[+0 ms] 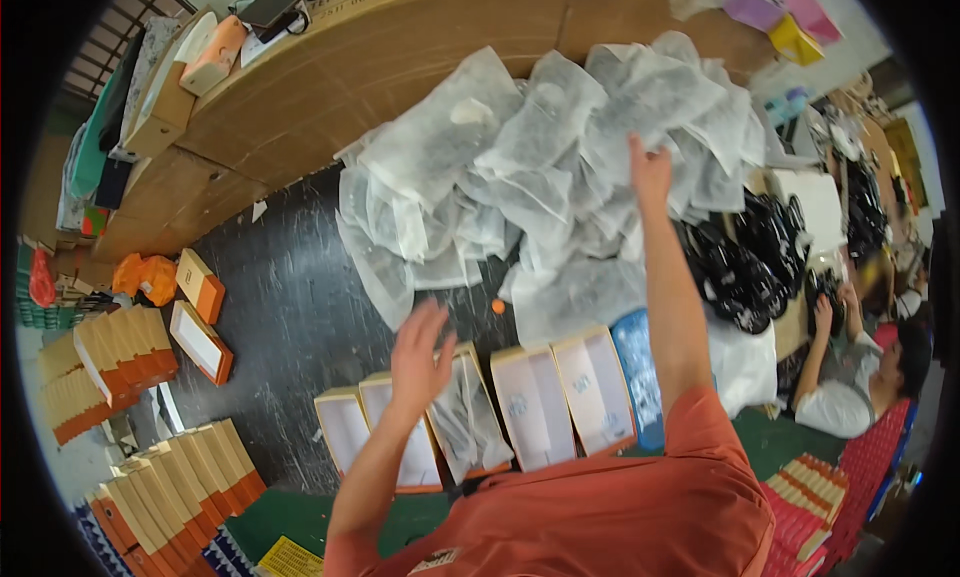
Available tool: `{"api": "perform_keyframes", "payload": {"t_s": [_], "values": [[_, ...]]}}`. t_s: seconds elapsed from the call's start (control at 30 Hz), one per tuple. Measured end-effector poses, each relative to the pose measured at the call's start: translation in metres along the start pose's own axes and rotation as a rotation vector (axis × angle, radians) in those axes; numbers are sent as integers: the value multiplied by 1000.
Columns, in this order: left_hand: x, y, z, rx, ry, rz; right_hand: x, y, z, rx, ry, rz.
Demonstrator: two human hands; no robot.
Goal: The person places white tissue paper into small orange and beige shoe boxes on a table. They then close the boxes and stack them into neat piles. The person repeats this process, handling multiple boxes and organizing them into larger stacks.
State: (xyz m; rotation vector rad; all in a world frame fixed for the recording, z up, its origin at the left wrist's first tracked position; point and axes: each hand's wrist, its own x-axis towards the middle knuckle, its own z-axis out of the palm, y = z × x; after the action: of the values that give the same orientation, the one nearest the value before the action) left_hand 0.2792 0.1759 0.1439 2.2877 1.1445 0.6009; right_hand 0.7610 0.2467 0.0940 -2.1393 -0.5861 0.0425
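Observation:
My right arm stretches far forward, and my right hand (650,172) touches or hovers just over a heap of white translucent bags (560,147), its thumb and finger apart. Dark shapes show faintly through the bags; what they are cannot be made out. My left hand (418,357) is held above a row of open cardboard boxes, fingers stretched out and a little blurred, holding nothing. A filled box (470,422) by that hand contains a white-wrapped bundle. To its right stands an open box (535,407) with a pale inside and small bluish marks.
Stacked tan-and-orange boxes (190,477) stand at the left, with a lidless box (200,342) near an orange bag (145,277). Black wrapped goods (745,267) lie right of the heap. A co-worker (860,377) sits at the far right. A cardboard wall (300,107) borders the back.

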Motion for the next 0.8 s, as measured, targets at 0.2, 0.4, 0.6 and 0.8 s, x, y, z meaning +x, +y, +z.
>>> {"api": "perform_keyframes", "payload": {"t_s": [0.2, 0.4, 0.6, 0.8], "values": [[272, -69, 48, 330, 7, 100, 40, -24, 46, 536, 22, 175], [285, -32, 56, 181, -210, -235, -105, 56, -45, 771, -131, 555], [81, -25, 1, -1398, -162, -754, -208, 48, -167, 1038, -651, 749], [-101, 29, 30, -1618, 101, -1014, -289, 43, -217, 962, -702, 822]]}}
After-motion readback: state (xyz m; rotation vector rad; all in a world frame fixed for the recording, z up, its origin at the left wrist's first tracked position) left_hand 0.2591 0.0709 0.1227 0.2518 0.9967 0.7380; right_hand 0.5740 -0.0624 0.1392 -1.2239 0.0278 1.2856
